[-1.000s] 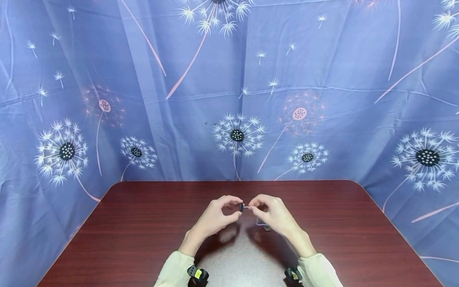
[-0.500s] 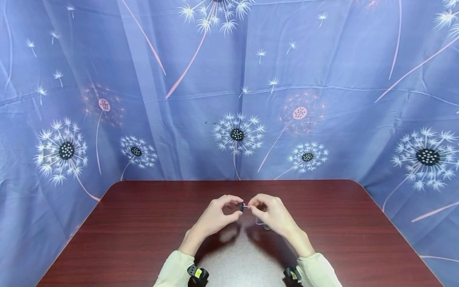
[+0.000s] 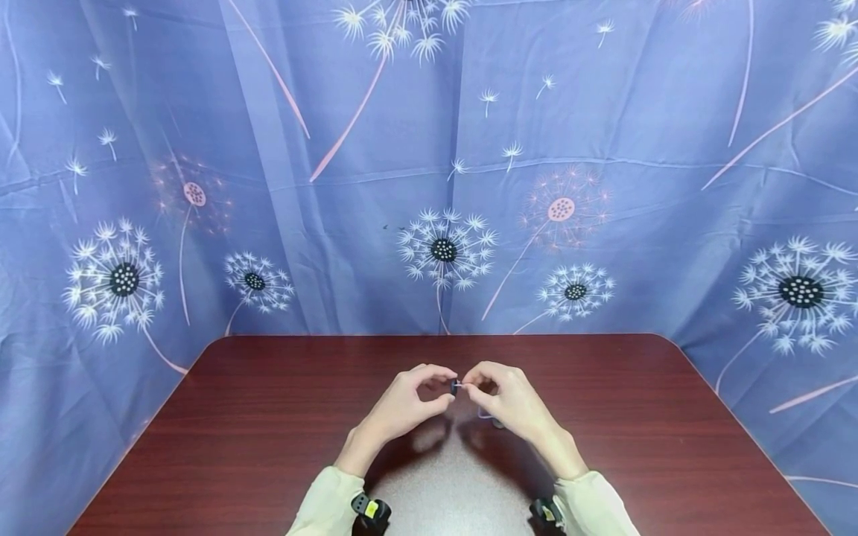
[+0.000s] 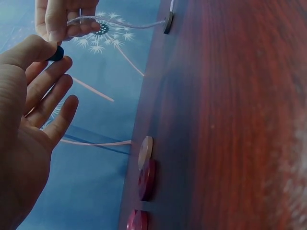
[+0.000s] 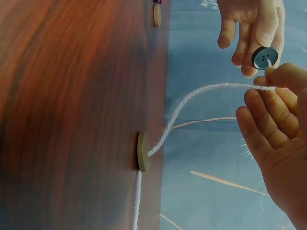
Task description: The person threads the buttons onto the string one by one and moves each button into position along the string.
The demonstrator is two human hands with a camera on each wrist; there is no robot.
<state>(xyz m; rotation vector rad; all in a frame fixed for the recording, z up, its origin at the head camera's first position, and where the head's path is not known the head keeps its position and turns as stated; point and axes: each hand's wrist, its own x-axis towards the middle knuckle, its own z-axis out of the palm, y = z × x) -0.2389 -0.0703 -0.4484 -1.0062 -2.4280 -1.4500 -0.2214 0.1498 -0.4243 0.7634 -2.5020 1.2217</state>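
My left hand [image 3: 402, 406] pinches a dark round button [image 5: 259, 60] between thumb and fingertips, above the table. Small holes show on the button's face in the right wrist view. Between thumb and forefinger, my right hand [image 3: 512, 402] grips a white cord [image 5: 201, 90] near its end. The cord's tip is right at one of the button's holes. From my right fingers the cord sags down to an olive-brown button [image 5: 143, 152] on the table, and more cord runs on from that button's other side.
In the left wrist view a tan button [image 4: 146, 152], a dark red button [image 4: 147, 179] and a pinkish-red button [image 4: 138, 220] lie on the reddish-brown wooden table [image 3: 268, 432]. A blue dandelion-print curtain [image 3: 362, 246] hangs behind the table.
My left hand and the dark button have shifted slightly right, narrowing the gap to my right fingertips. The right hand has barely moved and keeps its pinch on the cord.
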